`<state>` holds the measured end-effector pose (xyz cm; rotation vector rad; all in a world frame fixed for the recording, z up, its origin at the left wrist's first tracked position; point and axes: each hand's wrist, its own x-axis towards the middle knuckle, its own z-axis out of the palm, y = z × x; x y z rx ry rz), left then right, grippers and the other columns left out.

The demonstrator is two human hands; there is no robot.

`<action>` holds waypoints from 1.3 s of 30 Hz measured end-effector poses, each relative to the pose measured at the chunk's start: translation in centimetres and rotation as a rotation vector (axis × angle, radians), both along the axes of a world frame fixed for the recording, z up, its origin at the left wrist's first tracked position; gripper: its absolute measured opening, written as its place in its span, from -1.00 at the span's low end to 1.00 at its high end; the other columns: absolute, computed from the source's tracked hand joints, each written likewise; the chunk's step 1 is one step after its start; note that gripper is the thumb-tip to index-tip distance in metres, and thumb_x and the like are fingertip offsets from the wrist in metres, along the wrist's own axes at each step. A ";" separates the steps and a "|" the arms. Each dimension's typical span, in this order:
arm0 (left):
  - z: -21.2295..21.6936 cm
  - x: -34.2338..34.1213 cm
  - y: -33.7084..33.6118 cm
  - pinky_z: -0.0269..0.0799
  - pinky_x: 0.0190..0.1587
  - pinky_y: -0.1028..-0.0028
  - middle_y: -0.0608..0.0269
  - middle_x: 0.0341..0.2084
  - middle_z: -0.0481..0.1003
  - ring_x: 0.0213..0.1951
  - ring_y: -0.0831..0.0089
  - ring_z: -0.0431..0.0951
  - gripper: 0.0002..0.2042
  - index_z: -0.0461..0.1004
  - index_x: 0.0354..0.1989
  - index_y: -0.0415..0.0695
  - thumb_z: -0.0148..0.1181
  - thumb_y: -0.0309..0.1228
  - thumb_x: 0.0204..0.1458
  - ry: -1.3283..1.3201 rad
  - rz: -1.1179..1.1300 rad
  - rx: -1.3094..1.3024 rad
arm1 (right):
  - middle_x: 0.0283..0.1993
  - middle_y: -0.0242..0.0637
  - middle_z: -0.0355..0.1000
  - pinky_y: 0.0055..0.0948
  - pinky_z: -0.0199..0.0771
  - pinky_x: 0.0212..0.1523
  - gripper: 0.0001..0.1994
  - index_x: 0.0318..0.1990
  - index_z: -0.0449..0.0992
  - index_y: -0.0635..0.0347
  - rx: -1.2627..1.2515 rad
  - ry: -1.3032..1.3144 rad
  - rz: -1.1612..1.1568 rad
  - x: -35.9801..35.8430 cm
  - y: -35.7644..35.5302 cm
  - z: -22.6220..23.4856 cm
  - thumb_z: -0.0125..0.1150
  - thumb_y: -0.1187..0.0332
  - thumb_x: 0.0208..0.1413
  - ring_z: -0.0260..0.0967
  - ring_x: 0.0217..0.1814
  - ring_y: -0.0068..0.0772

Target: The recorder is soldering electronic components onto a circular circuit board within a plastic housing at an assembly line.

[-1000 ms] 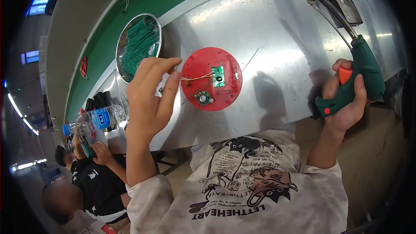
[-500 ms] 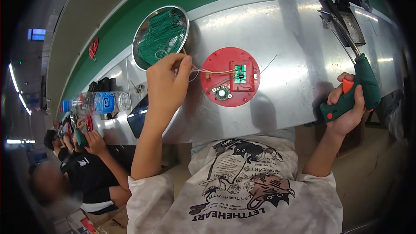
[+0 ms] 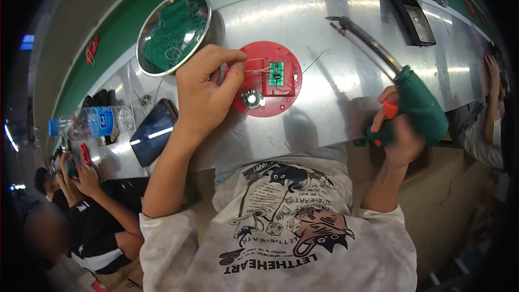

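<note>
My left hand (image 3: 208, 89) is over the left edge of a round red plastic disc (image 3: 286, 50), thumb and forefinger pinched on a thin wire (image 3: 256, 59). Wires run from there to a small green circuit board (image 3: 276, 70) set in the disc. A round silver part (image 3: 252, 99) sits low on the same disc. My right hand (image 3: 404, 138) is wrapped around the handle of a green soldering gun (image 3: 420, 100) with an orange trigger. Its long metal tip points up and left, above the table, apart from the disc.
A metal bowl (image 3: 141, 54) of green wires stands at the upper left. Nearby are a dark phone (image 3: 154, 135) and a plastic bottle (image 3: 102, 121). A black soldering stand (image 3: 413, 21) rests at the back right of the metal table (image 3: 324, 124). People work at both sides.
My left hand has moved from beside the bowl onto the disc's left edge. The soldering gun has swung left, its tip leaving the stand area. The view has shifted to the right.
</note>
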<state>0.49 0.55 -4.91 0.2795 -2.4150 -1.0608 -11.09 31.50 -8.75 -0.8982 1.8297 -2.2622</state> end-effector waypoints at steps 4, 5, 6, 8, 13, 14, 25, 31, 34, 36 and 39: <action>-1.6 -0.1 0.1 0.24 -0.51 0.55 0.25 -0.54 0.49 -0.56 0.57 0.40 -0.90 0.63 -0.33 -0.24 0.28 -0.56 -0.03 0.069 -0.009 -0.003 | -0.15 0.11 0.42 -0.53 0.32 -0.59 -0.56 0.02 0.42 0.51 0.107 0.004 0.056 1.8 -0.4 0.4 0.18 0.22 0.20 0.33 -0.62 -0.41; -1.8 -0.1 0.2 0.26 -0.51 0.55 0.25 -0.54 0.49 -0.55 0.57 0.42 -0.91 0.63 -0.33 -0.24 0.29 -0.57 -0.04 0.070 -0.013 0.004 | -0.15 0.09 0.43 -0.53 0.33 -0.58 -0.57 0.03 0.42 0.51 0.134 -0.010 0.091 2.0 -0.6 0.6 0.19 0.26 0.19 0.33 -0.59 -0.40; -1.7 -0.1 0.3 0.29 -0.50 0.56 0.25 -0.54 0.49 -0.54 0.57 0.43 -0.91 0.63 -0.34 -0.25 0.30 -0.58 -0.05 0.081 -0.014 0.001 | -0.16 0.08 0.44 -0.53 0.33 -0.58 -0.59 0.04 0.41 0.51 0.160 -0.025 0.120 2.2 -0.7 0.6 0.19 0.29 0.18 0.34 -0.56 -0.39; -1.7 -0.2 0.3 0.30 -0.50 0.57 0.25 -0.54 0.49 -0.55 0.57 0.44 -0.91 0.63 -0.34 -0.26 0.30 -0.58 -0.05 0.086 -0.033 0.008 | -0.16 0.07 0.45 -0.52 0.34 -0.58 -0.60 0.04 0.42 0.51 0.195 -0.050 0.141 2.3 -0.9 1.1 0.20 0.33 0.17 0.34 -0.54 -0.38; -2.0 -0.2 -0.1 0.33 -0.50 0.56 0.24 -0.56 0.51 -0.57 0.55 0.45 -0.90 0.64 -0.34 -0.25 0.31 -0.58 -0.05 0.080 -0.083 -0.037 | -0.16 0.08 0.45 -0.50 0.38 -0.58 -0.64 0.01 0.47 0.53 0.240 0.061 0.197 1.9 -1.1 1.0 0.21 0.40 0.13 0.36 -0.49 -0.36; -2.0 -0.1 -0.1 0.33 -0.50 0.56 0.24 -0.56 0.51 -0.57 0.55 0.45 -0.90 0.64 -0.34 -0.25 0.31 -0.58 -0.05 0.081 -0.074 -0.031 | -0.16 0.08 0.45 -0.50 0.38 -0.58 -0.64 0.01 0.47 0.53 0.247 0.062 0.206 2.0 -1.1 1.1 0.21 0.40 0.13 0.36 -0.49 -0.36; -2.5 -0.2 -0.1 0.36 -0.49 0.51 0.18 -0.56 0.54 -0.58 0.48 0.49 -0.89 0.65 -0.32 -0.23 0.31 -0.54 -0.04 0.058 -0.088 -0.012 | -0.14 0.11 0.45 -0.50 0.41 -0.60 -0.64 0.00 0.47 0.54 0.207 -0.046 0.170 2.3 -1.1 1.2 0.18 0.40 0.14 0.41 -0.35 -0.29; -2.2 -0.2 -0.2 0.37 -0.49 0.51 0.16 -0.55 0.56 -0.57 0.46 0.51 -0.89 0.66 -0.32 -0.24 0.31 -0.54 -0.03 0.042 -0.088 -0.015 | -0.18 0.07 0.44 -0.49 0.42 -0.59 -0.62 0.03 0.46 0.53 0.249 -0.073 0.168 2.4 -1.5 1.7 0.19 0.39 0.13 0.39 -0.42 -0.32; -2.4 -0.3 -0.3 0.37 -0.48 0.51 0.16 -0.54 0.57 -0.57 0.46 0.52 -0.90 0.66 -0.33 -0.24 0.31 -0.54 -0.03 0.067 -0.093 -0.011 | -0.22 0.04 0.44 -0.50 0.40 -0.59 -0.58 0.05 0.44 0.53 0.260 -0.103 0.184 2.2 -1.6 2.1 0.20 0.37 0.12 0.37 -0.47 -0.35; -2.4 -0.3 -0.3 0.38 -0.48 0.51 0.15 -0.54 0.58 -0.57 0.45 0.52 -0.90 0.66 -0.33 -0.24 0.31 -0.54 -0.04 0.065 -0.093 -0.013 | -0.23 0.03 0.43 -0.51 0.38 -0.60 -0.58 0.06 0.43 0.52 0.255 -0.135 0.206 1.7 -1.4 2.0 0.20 0.36 0.12 0.36 -0.50 -0.36; -2.4 -0.3 -0.2 0.39 -0.48 0.50 0.15 -0.54 0.58 -0.57 0.44 0.53 -0.90 0.65 -0.34 -0.25 0.31 -0.54 -0.04 0.066 -0.092 -0.021 | -0.26 0.02 0.42 -0.52 0.35 -0.62 -0.57 0.04 0.42 0.53 0.231 -0.145 0.200 1.6 -1.6 1.7 0.20 0.32 0.12 0.35 -0.56 -0.36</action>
